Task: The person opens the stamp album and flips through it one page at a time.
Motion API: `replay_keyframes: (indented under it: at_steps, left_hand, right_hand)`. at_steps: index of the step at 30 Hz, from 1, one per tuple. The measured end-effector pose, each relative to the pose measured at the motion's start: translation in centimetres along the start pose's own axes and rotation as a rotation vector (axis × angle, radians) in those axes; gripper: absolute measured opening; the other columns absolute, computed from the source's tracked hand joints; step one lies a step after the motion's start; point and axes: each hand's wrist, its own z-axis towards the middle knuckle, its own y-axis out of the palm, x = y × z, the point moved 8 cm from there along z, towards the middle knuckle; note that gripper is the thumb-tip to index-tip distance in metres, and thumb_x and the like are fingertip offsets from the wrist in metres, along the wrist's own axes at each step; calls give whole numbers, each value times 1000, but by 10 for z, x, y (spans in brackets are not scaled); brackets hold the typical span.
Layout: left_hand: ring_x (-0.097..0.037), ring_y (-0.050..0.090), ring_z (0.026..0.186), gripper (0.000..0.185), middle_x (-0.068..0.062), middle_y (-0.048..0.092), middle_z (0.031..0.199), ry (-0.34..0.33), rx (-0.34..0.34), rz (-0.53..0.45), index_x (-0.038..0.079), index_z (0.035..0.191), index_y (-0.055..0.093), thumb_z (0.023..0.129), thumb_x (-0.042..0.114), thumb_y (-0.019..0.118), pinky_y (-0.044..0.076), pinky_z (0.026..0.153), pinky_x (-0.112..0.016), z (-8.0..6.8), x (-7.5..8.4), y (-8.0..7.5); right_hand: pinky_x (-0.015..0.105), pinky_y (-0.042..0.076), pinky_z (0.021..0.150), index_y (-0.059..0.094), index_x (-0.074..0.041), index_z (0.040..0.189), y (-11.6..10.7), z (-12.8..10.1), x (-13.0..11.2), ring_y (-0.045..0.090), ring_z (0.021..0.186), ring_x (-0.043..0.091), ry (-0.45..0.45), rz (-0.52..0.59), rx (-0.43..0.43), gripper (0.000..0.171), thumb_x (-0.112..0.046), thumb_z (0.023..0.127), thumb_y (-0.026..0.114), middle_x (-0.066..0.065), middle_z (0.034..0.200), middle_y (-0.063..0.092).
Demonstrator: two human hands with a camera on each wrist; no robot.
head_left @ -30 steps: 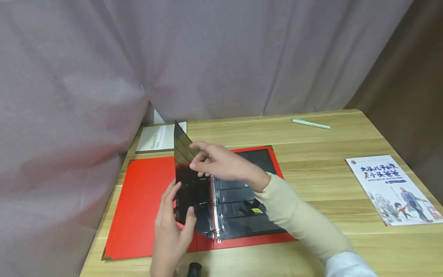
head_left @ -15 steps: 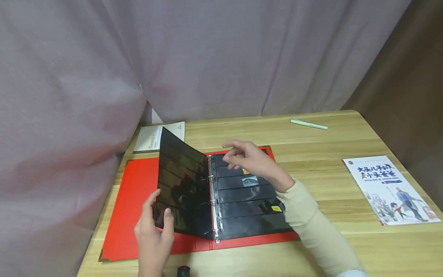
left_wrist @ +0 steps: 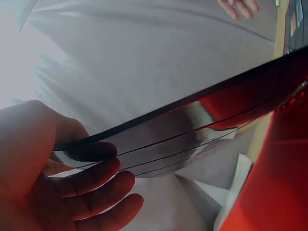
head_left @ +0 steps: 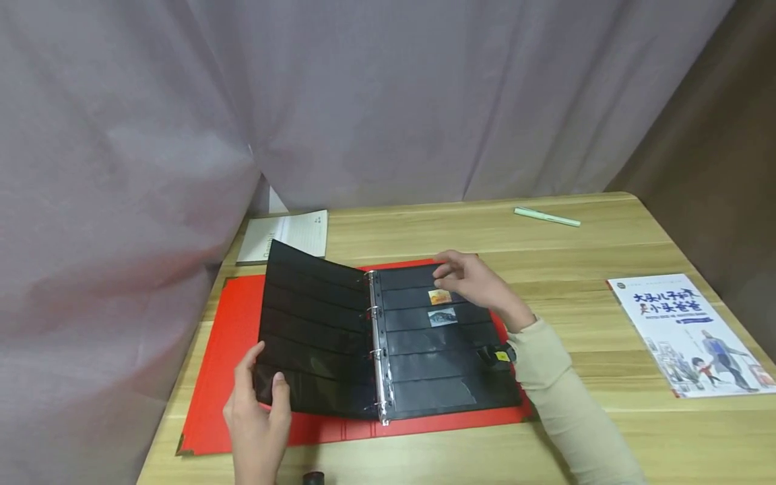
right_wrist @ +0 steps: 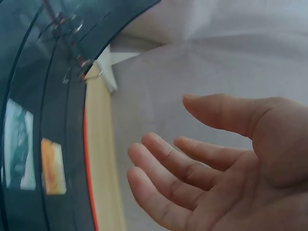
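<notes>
The black pocket page (head_left: 315,337) hangs half-turned over the red binder (head_left: 227,364) on the table (head_left: 582,249), long edge along the rings (head_left: 377,353), free edge pointing left. My left hand (head_left: 257,421) pinches its near corner; my right hand (head_left: 475,283) hovers relaxed, empty. A hard pull could tear the ring holes.

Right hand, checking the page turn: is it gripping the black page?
No. The right hand hovers open; only the left hand pinches the black page.
</notes>
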Motion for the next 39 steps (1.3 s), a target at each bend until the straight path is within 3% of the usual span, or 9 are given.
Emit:
replay_keyframes:
  at_steps: [7, 11, 15, 20, 26, 31, 36, 39]
  left_hand:
    - [-37, 69, 93, 53, -18, 69, 119, -48, 8, 12, 2, 133, 58, 83, -13, 66, 39, 80, -11, -2, -18, -1]
    - [-29, 65, 76, 52, -18, 71, 114, -54, 25, 33, 1, 131, 60, 81, -14, 67, 41, 66, -17, -5, -29, -1]
    - [-16, 52, 66, 53, -18, 72, 100, -75, 41, 38, 1, 129, 61, 79, -15, 68, 38, 53, -18, -9, -41, -2]
    - [-11, 60, 74, 54, -18, 72, 97, -107, 45, 37, 1, 128, 62, 78, -16, 70, 42, 57, -13, -12, -54, -1]
    - [-28, 68, 89, 54, -21, 71, 113, -152, 29, 14, 0, 128, 63, 78, -16, 72, 41, 72, -4, -16, -67, 4]
    - [-39, 67, 103, 49, -25, 69, 118, -242, 1, -6, 2, 127, 64, 81, -13, 72, 35, 79, -2, -20, -80, 7]
    - [-39, 65, 105, 43, -28, 66, 121, -350, -54, -17, 1, 127, 64, 86, -8, 69, 38, 74, -5, -24, -94, 11]
    - [-36, 64, 103, 42, -26, 65, 123, -396, -79, 20, 1, 129, 63, 87, -5, 68, 42, 68, -13, -24, -101, 12]
  right_hand:
    - [59, 41, 105, 41, 13, 145, -8, 8, 28, 47, 131, 48, 66, -189, -10, 62, -2, 92, 69, 33, 139, 52]
    - [61, 35, 109, 37, 12, 148, -12, 10, 40, 37, 138, 49, 121, -295, -24, 72, -3, 88, 75, 33, 149, 42]
    - [60, 33, 111, 34, 12, 150, -11, 11, 52, 34, 140, 50, 150, -334, -47, 82, -6, 84, 80, 32, 153, 37]
    - [59, 32, 112, 30, 14, 150, -7, 12, 66, 32, 141, 49, 160, -352, -73, 91, -8, 81, 85, 34, 154, 34]
    - [56, 32, 113, 32, 17, 147, -1, 14, 73, 35, 139, 48, 132, -467, -116, 93, -9, 77, 87, 35, 151, 36]
    - [57, 30, 114, 31, 19, 147, 2, 16, 75, 29, 142, 50, 153, -522, -122, 98, -11, 74, 89, 37, 154, 29]
    - [56, 29, 115, 27, 18, 149, 2, 17, 80, 23, 145, 50, 200, -543, -127, 104, -15, 74, 91, 37, 158, 20]
    - [56, 29, 115, 26, 16, 151, 0, 18, 82, 23, 146, 48, 217, -543, -126, 107, -18, 74, 92, 35, 160, 18]
